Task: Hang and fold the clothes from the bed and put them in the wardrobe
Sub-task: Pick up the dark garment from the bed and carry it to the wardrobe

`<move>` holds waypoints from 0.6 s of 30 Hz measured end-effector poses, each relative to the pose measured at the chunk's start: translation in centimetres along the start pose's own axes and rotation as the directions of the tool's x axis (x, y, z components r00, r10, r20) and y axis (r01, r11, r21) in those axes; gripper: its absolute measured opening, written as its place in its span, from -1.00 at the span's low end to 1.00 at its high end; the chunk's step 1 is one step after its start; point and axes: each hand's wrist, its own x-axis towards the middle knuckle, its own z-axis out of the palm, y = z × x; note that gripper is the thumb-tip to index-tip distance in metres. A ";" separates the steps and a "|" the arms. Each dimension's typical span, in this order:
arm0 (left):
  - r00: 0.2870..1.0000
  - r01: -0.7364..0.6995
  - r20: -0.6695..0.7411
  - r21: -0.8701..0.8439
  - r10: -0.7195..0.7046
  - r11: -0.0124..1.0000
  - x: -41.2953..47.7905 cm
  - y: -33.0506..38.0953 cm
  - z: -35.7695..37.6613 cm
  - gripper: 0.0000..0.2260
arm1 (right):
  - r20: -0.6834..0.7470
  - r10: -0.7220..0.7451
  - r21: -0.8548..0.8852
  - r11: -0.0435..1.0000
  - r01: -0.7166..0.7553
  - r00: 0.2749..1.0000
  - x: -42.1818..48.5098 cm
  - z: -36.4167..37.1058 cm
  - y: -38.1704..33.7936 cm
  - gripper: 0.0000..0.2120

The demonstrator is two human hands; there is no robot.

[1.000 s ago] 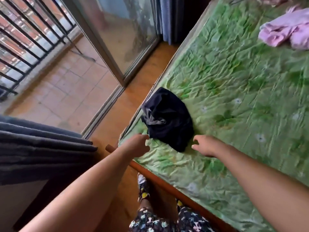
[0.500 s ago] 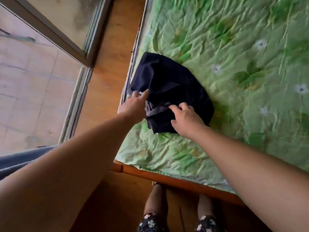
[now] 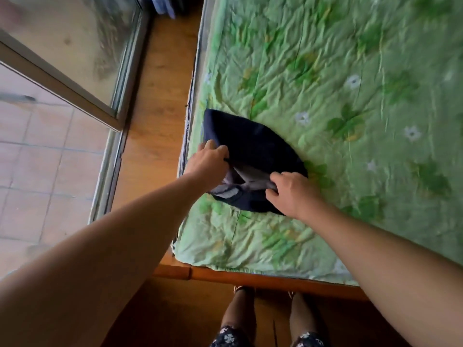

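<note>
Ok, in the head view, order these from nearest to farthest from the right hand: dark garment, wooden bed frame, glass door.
1. Dark garment: gripped by the right hand.
2. Wooden bed frame: below, at the bed's foot.
3. Glass door: far left, across the floor.

arms: bare | worn: dark shorts, perhaps, white floral print

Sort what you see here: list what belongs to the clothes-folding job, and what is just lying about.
Part of the job:
dark navy garment, crumpled
left hand and right hand, each gripping it
bed, green-sheeted, on which the garment lies

Just around:
glass sliding door
blue curtain
wooden floor
tiled balcony
</note>
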 end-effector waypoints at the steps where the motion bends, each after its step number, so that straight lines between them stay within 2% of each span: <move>1: 0.999 -0.035 -0.028 -0.026 0.034 0.999 -0.3 0.9 -1.9 -0.74 | -0.031 0.002 0.032 0.999 -0.001 1.000 -0.7 -1.9 0.2 -0.74; 5: 0.984 -0.167 -0.085 -0.106 0.158 0.980 -1.9 6.0 -11.3 -0.82 | -0.216 0.053 0.095 0.995 -0.033 0.975 -4.1 -11.2 0.8 -0.53; 9: 0.943 -0.290 -0.214 -0.149 0.255 0.945 -4.7 11.8 -20.9 -0.80 | -0.457 0.129 0.235 0.972 -0.020 0.880 -8.0 -20.6 1.6 -0.73; 12: 0.878 -0.409 -0.329 -0.136 0.349 0.902 -7.0 15.8 -27.4 -0.76 | -0.582 0.171 0.285 0.959 0.003 0.795 -11.3 -27.0 1.8 -0.77; 15: 0.802 -0.530 -0.368 -0.073 0.471 0.845 -9.7 19.1 -33.3 -0.63 | -0.705 0.151 0.249 0.968 0.042 0.693 -15.1 -33.1 1.7 -0.76; 18: 0.750 -0.602 -0.305 0.053 0.587 0.797 -12.1 21.9 -38.1 -0.44 | -0.780 0.067 0.120 0.992 0.043 0.622 -18.8 -37.5 2.2 -0.70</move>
